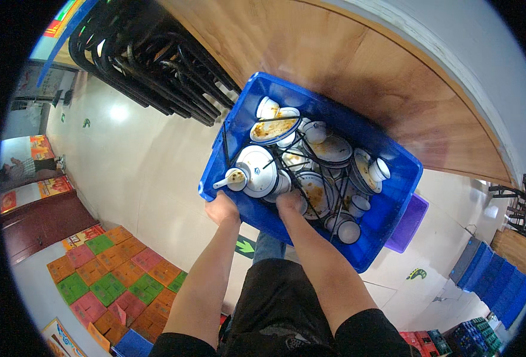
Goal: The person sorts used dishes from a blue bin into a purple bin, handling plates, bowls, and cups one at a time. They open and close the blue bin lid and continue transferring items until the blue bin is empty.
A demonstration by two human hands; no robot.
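Note:
A blue plastic tub (381,129) is in front of me, tilted in view, filled with used tableware. My left hand (221,209) grips its near left corner. My right hand (291,203) reaches over the near wall in among the dishes; its fingers are partly hidden there. Close by are a white plate (257,171) lying bottom up, a small cup with a white spoon (236,178), and a stained plate (315,195). Farther in lie another stained plate (274,129), stacked plates (364,172), a white cup (379,169) and scattered black chopsticks (285,154).
Stacked black-framed chairs (164,76) stand at upper left, beside a wooden panel (334,44). A purple container (408,223) sits right of the tub. Colored boxes (115,276) cover the lower left. Blue steps or folded sheets (497,281) and crates (468,341) are at right.

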